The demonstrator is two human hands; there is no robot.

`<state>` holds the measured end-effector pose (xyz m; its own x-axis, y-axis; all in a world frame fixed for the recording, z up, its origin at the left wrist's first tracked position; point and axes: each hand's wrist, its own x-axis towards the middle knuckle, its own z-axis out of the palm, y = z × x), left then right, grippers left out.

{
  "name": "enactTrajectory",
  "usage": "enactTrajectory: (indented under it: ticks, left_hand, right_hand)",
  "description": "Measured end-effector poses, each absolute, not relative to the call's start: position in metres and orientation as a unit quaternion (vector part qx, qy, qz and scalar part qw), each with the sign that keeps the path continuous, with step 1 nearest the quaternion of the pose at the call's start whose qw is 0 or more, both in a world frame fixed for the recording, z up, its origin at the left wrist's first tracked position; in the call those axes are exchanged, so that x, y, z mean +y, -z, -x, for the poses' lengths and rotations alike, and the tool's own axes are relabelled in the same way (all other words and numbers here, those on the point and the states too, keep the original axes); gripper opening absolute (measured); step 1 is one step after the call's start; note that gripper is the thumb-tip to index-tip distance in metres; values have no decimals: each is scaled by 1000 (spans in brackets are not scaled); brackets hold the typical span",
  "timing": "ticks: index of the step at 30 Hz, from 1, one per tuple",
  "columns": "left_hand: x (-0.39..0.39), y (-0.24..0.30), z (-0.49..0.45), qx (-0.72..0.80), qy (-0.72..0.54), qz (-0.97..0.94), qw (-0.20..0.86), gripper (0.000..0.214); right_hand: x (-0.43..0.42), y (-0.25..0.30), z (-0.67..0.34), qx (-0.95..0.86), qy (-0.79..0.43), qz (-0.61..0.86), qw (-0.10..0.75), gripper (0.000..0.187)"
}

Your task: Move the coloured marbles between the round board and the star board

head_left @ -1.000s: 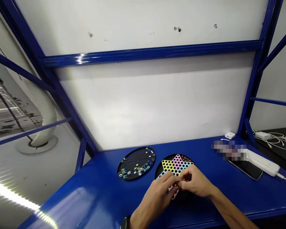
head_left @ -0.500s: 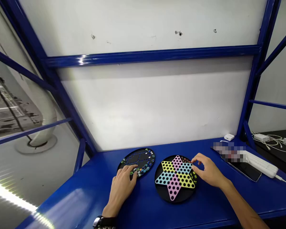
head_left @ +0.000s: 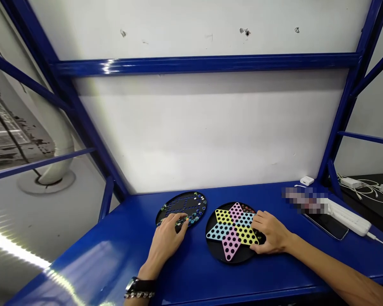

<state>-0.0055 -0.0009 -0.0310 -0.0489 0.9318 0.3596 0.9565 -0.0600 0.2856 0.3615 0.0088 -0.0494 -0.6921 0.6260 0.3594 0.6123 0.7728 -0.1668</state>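
My left hand [head_left: 167, 238] is over the near edge of a round black tray [head_left: 181, 204] with a star outline and glass marbles [head_left: 196, 216] along its rim. Its thumb and index finger come together at a small orange marble [head_left: 187, 219]. To the right, a second round black tray [head_left: 215, 250] carries a Chinese checkers board [head_left: 232, 231], a star in pink, yellow and blue dotted with black holes. My right hand [head_left: 270, 231] curls round the board's right side, fingers at the blue point and thumb at the yellow one. It partly covers green marbles there; reddish marbles [head_left: 247, 208] show above.
Both trays lie on a blue table [head_left: 191, 272] against a white panel [head_left: 204, 136] with a blue metal frame [head_left: 207, 63]. At the right are a phone [head_left: 328, 225], a white power strip [head_left: 349, 217] and a small white box [head_left: 307, 180]. A cable runs off the strip.
My right hand has come down from the tray's upper right onto the board's side, its fingers curling in. My left thumb and index finger have closed together. The view has shifted slightly.
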Motion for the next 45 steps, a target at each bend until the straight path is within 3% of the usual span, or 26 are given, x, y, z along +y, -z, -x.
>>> enactTrajectory:
  ticks: [18, 27, 45]
  left_hand:
    - [-2, 30, 0, -653, 239, 718, -32, 34]
    - [-1, 32, 2, -640, 243, 728, -35, 35]
    - [0, 32, 6, -637, 232, 732, -69, 36]
  right_hand:
    - [28, 67, -345, -893, 42, 332, 300, 41]
    - [25, 64, -343, -887, 34, 360, 287, 29]
    - [22, 57, -345, -901, 24, 382, 205, 34]
